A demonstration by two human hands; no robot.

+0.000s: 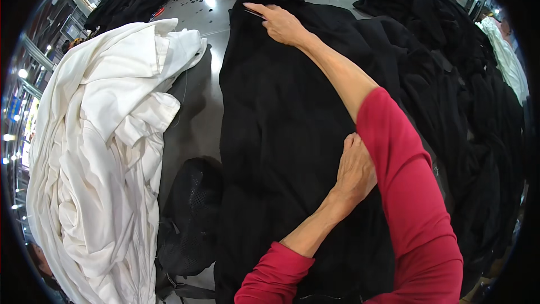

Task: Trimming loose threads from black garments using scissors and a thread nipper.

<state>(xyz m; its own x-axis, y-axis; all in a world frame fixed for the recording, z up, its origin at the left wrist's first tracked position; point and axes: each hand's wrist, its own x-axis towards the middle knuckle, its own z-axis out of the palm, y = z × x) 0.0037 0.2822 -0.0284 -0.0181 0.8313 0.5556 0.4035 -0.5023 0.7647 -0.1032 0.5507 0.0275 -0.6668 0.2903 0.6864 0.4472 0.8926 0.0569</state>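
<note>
A long black cloth garment (270, 114) lies spread along the grey table. Over its far left edge reaches my right hand (280, 23), its index finger extended and a small, slim metal tool, probably thread snips, showing under the fingers. My left hand (356, 169) is lower down, at the garment's right part, below my right upper arm. Its fingers are curled against the black cloth and partly hidden by the red sleeve, so whether they pinch the fabric does not show.
White garments (105, 135) are heaped at the left. Beside them is a black mesh-like item (194, 215). More black garments (455, 71) pile up at the right. Dark scraps (206, 4) dot the far grey table (211, 25), near another black heap (130, 8).
</note>
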